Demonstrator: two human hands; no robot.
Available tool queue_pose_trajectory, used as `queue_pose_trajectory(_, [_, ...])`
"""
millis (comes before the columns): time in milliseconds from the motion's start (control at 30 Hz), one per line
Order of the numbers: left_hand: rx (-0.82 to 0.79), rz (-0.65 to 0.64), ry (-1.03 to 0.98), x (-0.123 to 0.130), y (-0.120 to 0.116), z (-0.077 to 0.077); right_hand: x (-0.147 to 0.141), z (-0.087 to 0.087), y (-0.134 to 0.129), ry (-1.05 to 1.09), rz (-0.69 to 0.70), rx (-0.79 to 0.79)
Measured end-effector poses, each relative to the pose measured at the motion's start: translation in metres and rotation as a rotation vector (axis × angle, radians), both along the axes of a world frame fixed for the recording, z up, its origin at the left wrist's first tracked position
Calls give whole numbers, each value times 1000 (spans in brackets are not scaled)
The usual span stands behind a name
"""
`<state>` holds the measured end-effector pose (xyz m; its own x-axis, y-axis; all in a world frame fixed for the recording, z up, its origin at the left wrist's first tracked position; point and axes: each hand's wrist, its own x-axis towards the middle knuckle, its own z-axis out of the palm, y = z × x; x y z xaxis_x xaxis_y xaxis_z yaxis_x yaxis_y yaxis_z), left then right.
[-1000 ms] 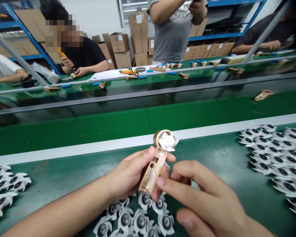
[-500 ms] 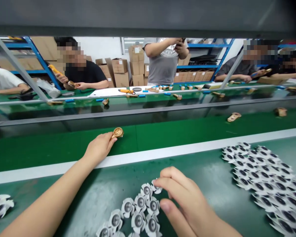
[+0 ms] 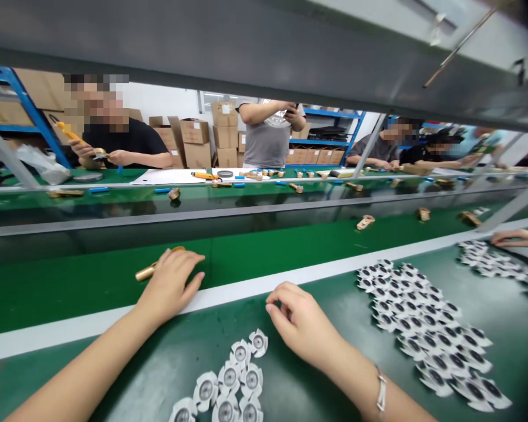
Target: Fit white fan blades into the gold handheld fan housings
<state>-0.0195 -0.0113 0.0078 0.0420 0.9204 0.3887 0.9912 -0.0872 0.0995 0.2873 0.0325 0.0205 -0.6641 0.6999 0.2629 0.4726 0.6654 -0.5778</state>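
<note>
My left hand (image 3: 171, 284) is over the green conveyor belt, fingers and thumb spread apart. A gold-coloured part with a round handle (image 3: 146, 272) lies just behind it, partly hidden by the hand; whether they touch I cannot tell. My right hand (image 3: 301, 322) is above the green worktable, its fingers curled and the thumb tip against the index finger. Anything between those fingertips is hidden. Near it, to the left, several small white fan wheels (image 3: 251, 380) lie face up in a loose cluster. The closest fan wheel (image 3: 258, 343) is apart from the right hand.
A large group of white fan wheels with dark centres (image 3: 418, 322) covers the table at right. Another person's hand (image 3: 517, 237) rests by more of them. Gold parts (image 3: 365, 222) lie farther along the belt. A grey overhead beam (image 3: 202, 53) crosses above; co-workers sit opposite.
My left hand has let go of the gold part and opened, leaving it on the belt. My right hand has left the fan wheels, its fingers now curled together. The view has turned right.
</note>
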Motion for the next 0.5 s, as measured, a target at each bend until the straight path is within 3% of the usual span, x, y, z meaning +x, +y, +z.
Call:
queue_pose_trajectory(67, [-67,-192,-6,12,-1,-2,3,5,22,-171,-61,49])
queue_pose_trajectory(133, [-128,-296,-25,19,-2,-5,7,10,56,-319,-134,66])
queue_pose_trajectory(200, [-149,-313,-57,21,-2,-6,13,11,100,-414,-253,57])
queue_pose_trajectory(333, [-144,-271,-132,18,-3,-6,31,5,188,-607,-712,39])
queue_pose_trajectory(433, [-138,-263,-154,18,-4,-5,47,-2,227,-648,-997,39])
queue_pose_trajectory(500, [-133,-262,-167,19,-5,-5,54,-4,240,-637,-1104,36])
